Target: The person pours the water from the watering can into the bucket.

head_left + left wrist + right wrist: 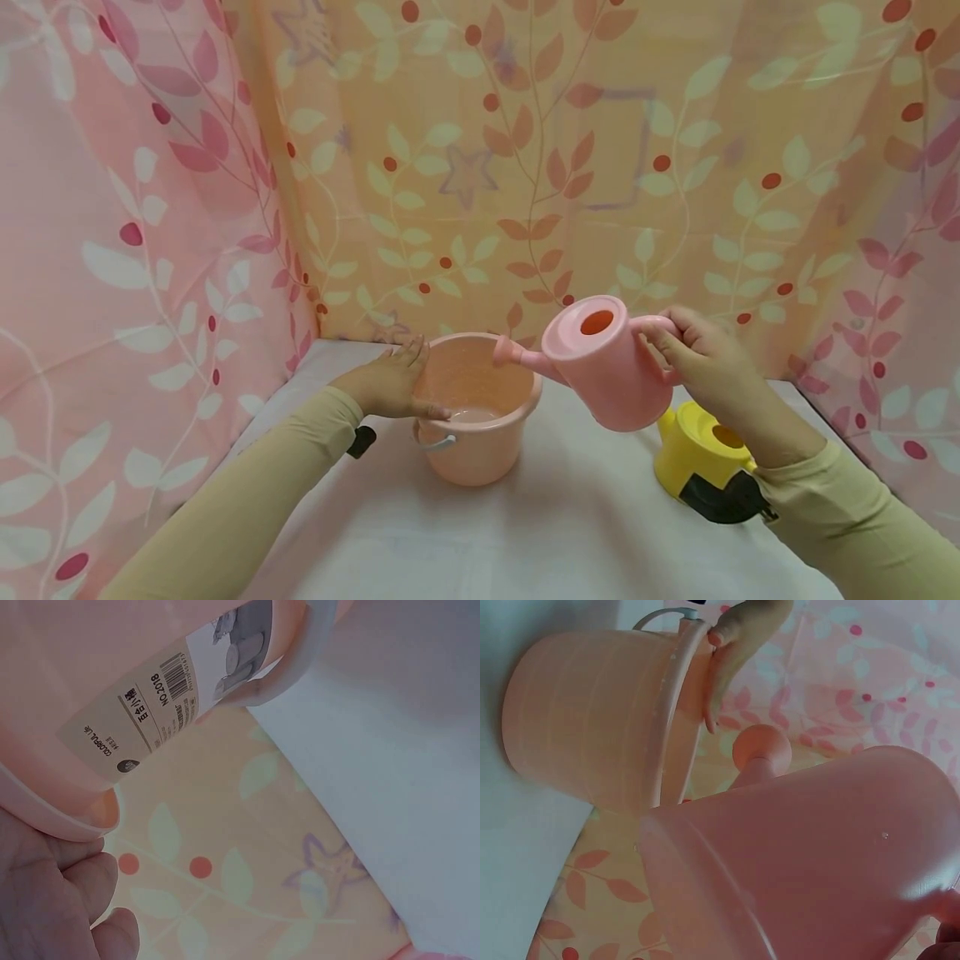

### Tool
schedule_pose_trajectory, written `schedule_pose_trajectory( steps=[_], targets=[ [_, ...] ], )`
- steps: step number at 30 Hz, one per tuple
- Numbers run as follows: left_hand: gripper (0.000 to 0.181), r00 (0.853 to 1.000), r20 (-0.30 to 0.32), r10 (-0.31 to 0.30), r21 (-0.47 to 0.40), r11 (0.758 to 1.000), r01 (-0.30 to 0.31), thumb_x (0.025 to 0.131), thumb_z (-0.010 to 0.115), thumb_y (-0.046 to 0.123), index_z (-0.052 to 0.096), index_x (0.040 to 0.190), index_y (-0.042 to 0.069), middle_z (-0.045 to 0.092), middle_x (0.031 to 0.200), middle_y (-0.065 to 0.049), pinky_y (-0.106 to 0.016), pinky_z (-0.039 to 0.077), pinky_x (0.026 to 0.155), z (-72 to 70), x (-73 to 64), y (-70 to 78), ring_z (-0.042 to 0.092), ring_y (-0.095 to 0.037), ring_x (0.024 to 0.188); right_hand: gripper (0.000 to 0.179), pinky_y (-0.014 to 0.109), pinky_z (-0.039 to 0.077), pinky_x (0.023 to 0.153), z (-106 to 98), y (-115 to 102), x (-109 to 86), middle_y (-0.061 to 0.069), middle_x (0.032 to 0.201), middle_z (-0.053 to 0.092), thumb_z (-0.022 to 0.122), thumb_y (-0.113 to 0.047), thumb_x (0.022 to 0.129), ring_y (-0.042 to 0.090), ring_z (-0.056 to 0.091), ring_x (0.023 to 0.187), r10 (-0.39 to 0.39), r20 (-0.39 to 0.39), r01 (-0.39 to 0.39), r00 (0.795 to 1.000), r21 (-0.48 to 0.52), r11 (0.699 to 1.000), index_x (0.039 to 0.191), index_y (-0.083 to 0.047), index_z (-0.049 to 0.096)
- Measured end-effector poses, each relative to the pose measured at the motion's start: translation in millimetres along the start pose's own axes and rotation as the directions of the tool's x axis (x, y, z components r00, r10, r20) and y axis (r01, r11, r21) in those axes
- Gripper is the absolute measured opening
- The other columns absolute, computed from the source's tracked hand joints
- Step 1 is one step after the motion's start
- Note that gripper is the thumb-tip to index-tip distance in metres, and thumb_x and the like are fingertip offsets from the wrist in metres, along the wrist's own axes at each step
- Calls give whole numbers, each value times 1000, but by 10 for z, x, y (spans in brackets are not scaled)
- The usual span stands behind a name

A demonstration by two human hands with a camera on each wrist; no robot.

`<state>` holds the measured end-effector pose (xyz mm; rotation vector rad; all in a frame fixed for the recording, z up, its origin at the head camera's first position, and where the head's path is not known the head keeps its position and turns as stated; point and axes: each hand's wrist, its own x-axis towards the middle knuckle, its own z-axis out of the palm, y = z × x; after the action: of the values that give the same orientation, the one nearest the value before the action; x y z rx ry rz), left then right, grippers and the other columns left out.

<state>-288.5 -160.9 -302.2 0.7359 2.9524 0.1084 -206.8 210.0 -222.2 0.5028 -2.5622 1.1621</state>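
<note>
A pink watering can [618, 375] is held up off the table, tilted with its spout toward the bucket. My right hand [708, 354] grips its handle; in the right wrist view the watering can [810, 855] fills the foreground. The spout's rose is at the right rim of a peach-pink bucket [480, 458] standing on the table. My left hand [390, 379] rests on the bucket's left rim with fingers extended and the thumb along the front. In the left wrist view, the bucket's side bears a printed label [142, 712].
A yellow watering can [697, 450] stands on the table at the right, partly behind my right wrist and a black strap [723, 497]. White cloth covers the table [420, 550]. Leaf-patterned cloth walls [465, 167] close off the back and both sides.
</note>
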Motion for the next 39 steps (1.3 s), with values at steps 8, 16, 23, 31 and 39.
schedule_pose_trajectory(
  steps=[8, 16, 23, 31, 39],
  targets=[
    [123, 1000, 4, -1, -2, 1000, 1, 67, 43, 83, 6, 144, -5, 1, 151, -19, -47, 8, 111, 2, 2, 1, 3, -28, 139, 35, 39, 54, 67, 4, 0, 8, 10, 93, 58, 47, -43, 93, 28, 52, 91, 32, 35, -32, 999, 1, 999, 101, -9, 55],
    [123, 1000, 19, -8, -9, 1000, 8, 67, 43, 83, 5, 144, -4, 0, 151, -19, -46, 7, 111, 3, -5, 8, 2, -27, 139, 37, 39, 53, 67, 16, -13, 2, 10, 93, 59, 46, -45, 92, 28, 52, 90, 49, 46, -47, 998, -28, 998, 98, -9, 53],
    [124, 1000, 15, -6, -5, 1000, 6, 66, 43, 83, 5, 144, -5, 0, 151, -20, -47, 8, 111, -2, 3, 0, 3, -29, 139, 38, 36, 51, 66, 2, -31, 19, 11, 91, 56, 46, -46, 92, 28, 50, 86, 50, 59, -46, 997, -66, 997, 99, -10, 53],
    [122, 1000, 11, 6, 29, 1000, -7, 67, 40, 84, 7, 144, -6, 0, 151, -21, -47, 9, 111, 12, 20, -30, 4, -29, 139, 39, 31, 45, 59, 3, -69, 26, 12, 83, 51, 45, -47, 92, 28, 46, 82, 49, 67, -44, 997, -86, 995, 95, -8, 51],
    [121, 1000, 8, 18, -4, 1000, -18, 69, 43, 81, 7, 143, -7, 0, 151, -21, -48, 9, 111, -3, -11, 4, 4, -31, 139, 37, 38, 53, 68, 32, -62, 36, 11, 91, 55, 47, -45, 92, 29, 51, 90, 48, 104, -45, 993, -33, 998, 96, -9, 52]
  ],
)
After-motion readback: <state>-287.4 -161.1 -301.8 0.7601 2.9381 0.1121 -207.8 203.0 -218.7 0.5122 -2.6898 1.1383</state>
